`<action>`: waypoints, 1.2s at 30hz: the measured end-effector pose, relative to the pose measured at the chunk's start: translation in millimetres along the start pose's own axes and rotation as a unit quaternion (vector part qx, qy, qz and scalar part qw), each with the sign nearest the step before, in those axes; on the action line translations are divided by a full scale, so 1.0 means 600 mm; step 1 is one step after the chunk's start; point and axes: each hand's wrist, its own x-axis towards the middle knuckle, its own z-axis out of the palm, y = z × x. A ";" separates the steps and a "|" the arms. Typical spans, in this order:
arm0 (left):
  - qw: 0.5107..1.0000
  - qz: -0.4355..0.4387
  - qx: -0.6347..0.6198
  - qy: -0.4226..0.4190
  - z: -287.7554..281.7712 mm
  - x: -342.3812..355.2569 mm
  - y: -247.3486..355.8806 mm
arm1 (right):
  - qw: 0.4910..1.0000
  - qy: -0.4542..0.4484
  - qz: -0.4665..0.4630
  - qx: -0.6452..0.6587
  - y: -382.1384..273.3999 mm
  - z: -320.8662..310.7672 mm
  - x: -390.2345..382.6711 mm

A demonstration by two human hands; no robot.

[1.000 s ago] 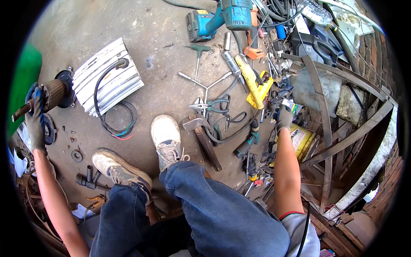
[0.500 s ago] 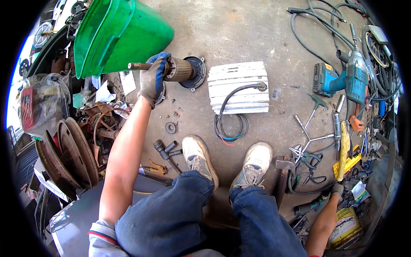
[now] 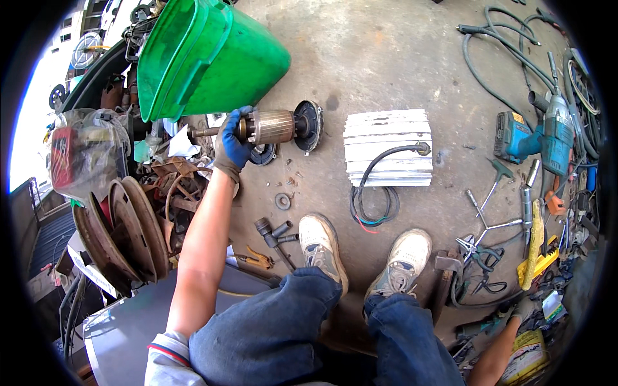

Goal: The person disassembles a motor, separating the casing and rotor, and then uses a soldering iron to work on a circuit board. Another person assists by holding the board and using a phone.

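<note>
My left hand [image 3: 235, 145], in a blue and grey glove, is closed around the shaft end of a motor rotor [image 3: 273, 126]. The rotor lies roughly level, its bare shaft pointing left and a round black end cap [image 3: 309, 127] fixed at its right end. Partly hidden beneath my hand is another dark round cover [image 3: 263, 154] on the floor. To the right sits a white ribbed motor housing [image 3: 388, 138] with a black cable. At the lower right my gloved right hand [image 3: 526, 309] is beside a yellow-wrapped handle [image 3: 533, 251]; its fingers are hidden.
A green bin [image 3: 238, 61] lies tipped at upper left. Rusty reels [image 3: 138, 225] and scrap crowd the left side. A washer [image 3: 282, 201], small screws and a dark socket tool [image 3: 273, 233] lie by my shoes. The teal cordless impact wrench [image 3: 555, 135] and a T-handle wrench [image 3: 496, 180] are at right.
The view has shifted, moving the scene right and down. My left hand has drawn the rotor slightly left relative to the housing, and its end cap now stands more edge-on.
</note>
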 end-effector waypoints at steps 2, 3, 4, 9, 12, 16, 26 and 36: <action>1.000 -0.004 -0.013 -0.012 0.002 0.017 -0.008 | 0.996 -0.021 0.022 0.085 0.024 -0.032 -0.001; 0.999 0.021 0.027 -0.024 -0.003 0.022 -0.011 | 0.991 -0.032 0.029 0.126 0.034 -0.050 0.005; 0.995 0.055 0.078 -0.013 -0.023 -0.002 -0.001 | 0.956 -0.172 0.098 0.219 -0.081 -0.113 -0.058; 0.836 0.287 0.461 -0.081 0.060 0.008 -0.021 | 0.881 0.023 -0.321 0.346 -0.098 -0.131 -0.146; 0.921 0.224 0.316 -0.041 0.124 -0.003 -0.050 | 0.834 -0.171 -0.279 0.445 -0.249 -0.205 -0.271; 0.957 0.134 0.255 -0.040 0.142 -0.007 -0.042 | 0.786 -0.242 -0.415 0.389 -0.390 -0.310 -0.406; 0.903 -0.044 0.395 -0.164 0.212 -0.217 0.019 | 0.458 -0.532 -0.388 0.597 -0.604 -0.434 -0.558; 0.892 -0.004 0.301 -0.336 0.269 -0.212 -0.092 | 0.540 -0.474 -0.390 0.575 -0.635 -0.430 -0.620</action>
